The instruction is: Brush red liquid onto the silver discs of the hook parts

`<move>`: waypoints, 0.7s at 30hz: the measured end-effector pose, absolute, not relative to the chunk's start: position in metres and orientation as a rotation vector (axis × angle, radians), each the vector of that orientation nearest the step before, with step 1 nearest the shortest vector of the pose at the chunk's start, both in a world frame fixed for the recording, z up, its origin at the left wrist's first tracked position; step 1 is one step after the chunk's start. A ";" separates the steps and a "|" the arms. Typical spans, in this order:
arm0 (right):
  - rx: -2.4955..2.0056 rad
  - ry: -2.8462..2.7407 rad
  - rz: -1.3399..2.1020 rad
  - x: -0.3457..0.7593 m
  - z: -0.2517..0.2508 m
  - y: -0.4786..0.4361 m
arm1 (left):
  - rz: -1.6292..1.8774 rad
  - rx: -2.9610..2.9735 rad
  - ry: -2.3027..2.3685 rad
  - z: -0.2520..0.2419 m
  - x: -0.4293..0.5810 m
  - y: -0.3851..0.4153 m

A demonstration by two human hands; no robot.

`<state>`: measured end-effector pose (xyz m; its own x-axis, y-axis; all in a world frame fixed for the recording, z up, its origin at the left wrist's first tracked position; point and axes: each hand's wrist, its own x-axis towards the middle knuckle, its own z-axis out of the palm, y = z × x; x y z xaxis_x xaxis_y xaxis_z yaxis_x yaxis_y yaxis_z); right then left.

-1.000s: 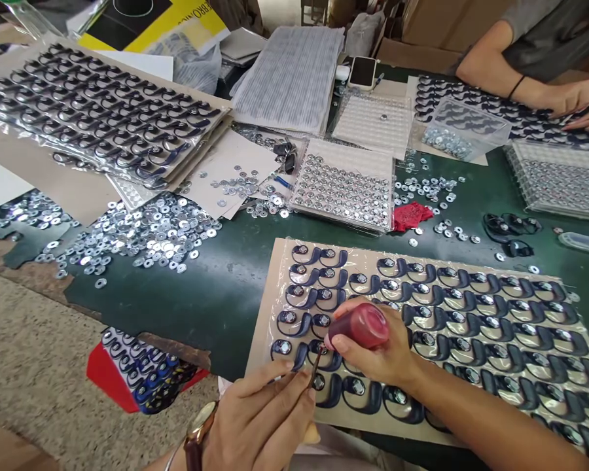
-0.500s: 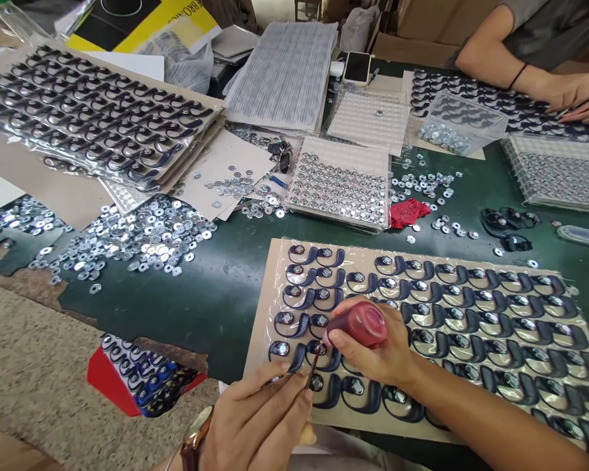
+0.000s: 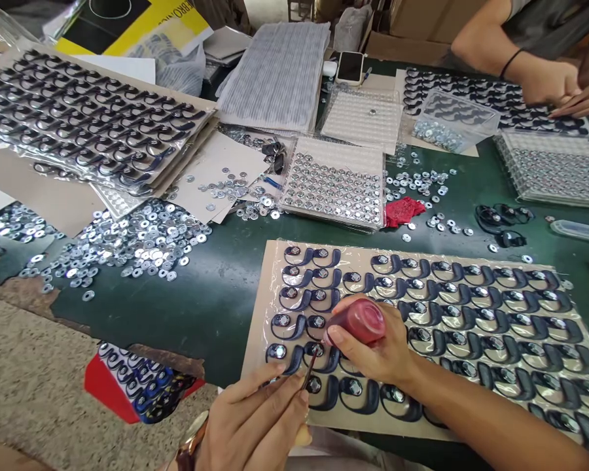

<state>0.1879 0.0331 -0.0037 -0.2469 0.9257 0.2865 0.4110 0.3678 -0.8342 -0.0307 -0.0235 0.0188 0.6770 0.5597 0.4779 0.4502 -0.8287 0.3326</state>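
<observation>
My right hand (image 3: 380, 343) is wrapped round a red squeeze bottle (image 3: 360, 322), tilted with its nozzle end down to the left. Between the fingers of my left hand (image 3: 255, 418) is a thin dark pointed tool (image 3: 309, 369), its tip at a dark blue hook-shaped piece with a shiny round centre. A pale yellow end shows below that hand, perhaps the tool's handle. Both hands are over a brown card (image 3: 258, 314) where rows of such hook-shaped pieces (image 3: 353, 387) lie under clear film. My right hand hides some of them.
Loose metal washers (image 3: 152, 242) are heaped at left, near stacked cards of dark pieces (image 3: 88, 118). Behind the card are a tray of shiny round parts (image 3: 331, 186), a red cloth (image 3: 404, 212) and a phone (image 3: 350, 68). A co-worker's hands (image 3: 554, 88) are at upper right.
The view has shifted slightly, so most things appear a little further left. Both my hands keep their grip and place at the same piece. The co-worker's hands have moved a little.
</observation>
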 end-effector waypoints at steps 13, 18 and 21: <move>-1.198 -1.850 0.809 0.190 -0.007 0.031 | 0.931 2.583 0.976 0.004 -0.031 -0.037; -1.204 -1.863 0.802 0.191 -0.007 0.031 | 0.938 2.559 1.024 0.005 -0.029 -0.038; -1.202 -1.879 0.810 0.191 -0.006 0.031 | 0.961 2.555 1.001 0.008 -0.029 -0.032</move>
<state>0.1909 0.0306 -0.0063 -0.2779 0.9266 0.2534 0.4517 0.3588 -0.8168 -0.0285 -0.0325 0.0083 0.5508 0.6735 0.4930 0.5203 -0.7389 0.4282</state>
